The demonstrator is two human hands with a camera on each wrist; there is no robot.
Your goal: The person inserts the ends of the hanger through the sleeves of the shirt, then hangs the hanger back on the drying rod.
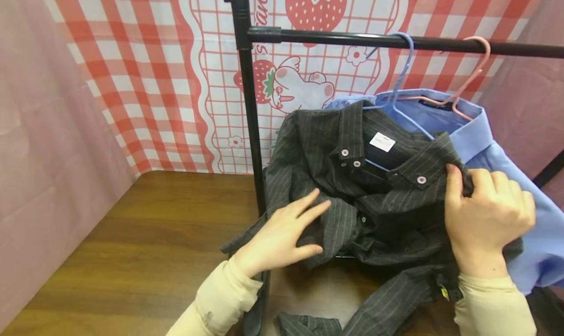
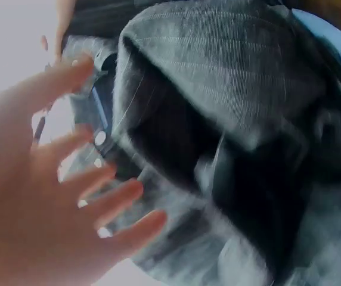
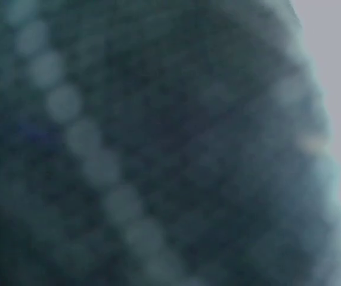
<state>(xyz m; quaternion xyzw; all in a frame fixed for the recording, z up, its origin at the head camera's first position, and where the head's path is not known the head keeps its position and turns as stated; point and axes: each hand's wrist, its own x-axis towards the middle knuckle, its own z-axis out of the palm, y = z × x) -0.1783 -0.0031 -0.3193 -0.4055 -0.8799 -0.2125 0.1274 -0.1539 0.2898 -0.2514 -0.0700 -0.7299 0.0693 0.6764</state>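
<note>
A dark grey pinstriped shirt (image 1: 321, 135) hangs on a blue hanger (image 1: 403, 76) from the black rail, its collar spread and a white label showing inside. My right hand (image 1: 489, 213) grips the shirt's cloth at the shoulder on the right, thumb up beside the collar. In front of the shirt's left side is my left hand (image 1: 282, 238), its fingers spread and nothing held in them. The left wrist view shows that left hand (image 2: 69, 185), blurred, beside folds of the striped cloth (image 2: 218, 65). Close dark cloth (image 3: 158, 149) fills most of the right wrist view.
Behind the dark shirt, a light blue shirt (image 1: 506, 164) hangs on a pink hanger (image 1: 476, 76). The black rack has a rail (image 1: 326, 37) and an upright post (image 1: 251, 110). Dark striped cloth (image 1: 387, 301) lies low over the wooden table (image 1: 132, 257).
</note>
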